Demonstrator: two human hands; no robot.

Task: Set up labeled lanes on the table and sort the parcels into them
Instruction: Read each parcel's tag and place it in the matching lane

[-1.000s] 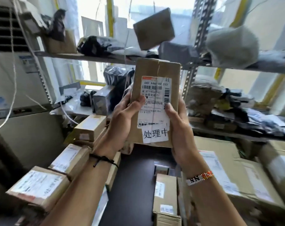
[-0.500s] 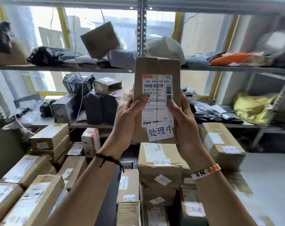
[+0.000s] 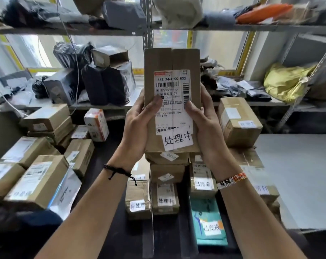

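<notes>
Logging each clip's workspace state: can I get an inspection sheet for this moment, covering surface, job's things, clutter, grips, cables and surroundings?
Surface: dark table, a bare strip showing between box piles.
Job's things: held parcel upright, tagged 处理中. Below it in rows lie a 待处理 parcel, a 处理中 parcel, a 已完成 box and a teal mailer tagged 已完成.
Clutter: cardboard boxes piled at left.
Grips: left grip and right grip hold the parcel's sides, thumbs on its label.
Cables: white cord hangs at left.
Surroundings: metal shelving with bags, a yellow bag at right, windows behind.
</notes>
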